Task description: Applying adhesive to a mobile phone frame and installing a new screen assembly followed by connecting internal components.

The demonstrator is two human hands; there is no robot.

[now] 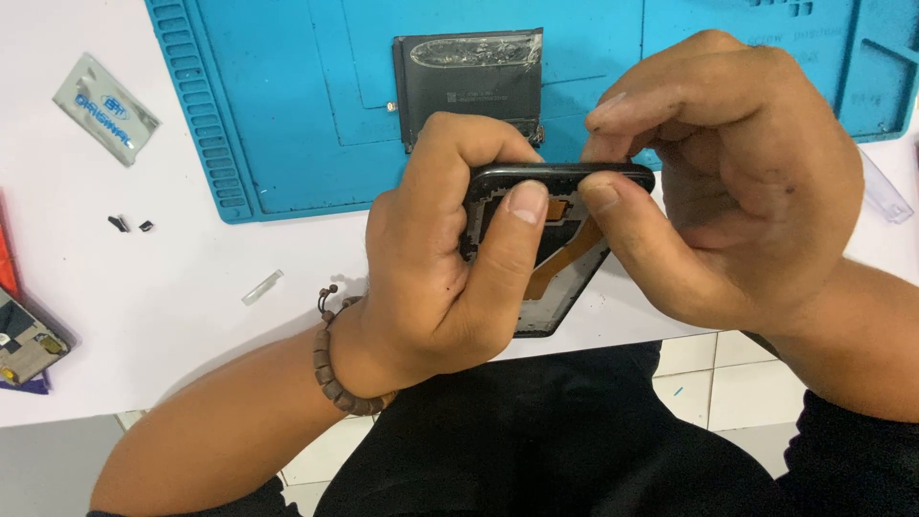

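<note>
- While a silver pouch (105, 108) lies far left on the white worktop (172, 316), my left hand (436, 278) is clamped around the opened phone frame (550, 244).
- I see the frame held above the worktop's near edge, before the blue mat (287, 105) and the black battery (469, 81).
- My right hand (728, 182) pinches the frame's top edge.

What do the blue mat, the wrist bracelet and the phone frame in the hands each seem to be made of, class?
Blue mat: probably silicone or rubber; matte, with moulded ridges and compartments.
Bracelet: likely wood; dull brown round beads.
Phone frame: glossy dark plastic or coated metal, hard to tell; its rim reflects light. Left hand and right hand grip it.
</note>
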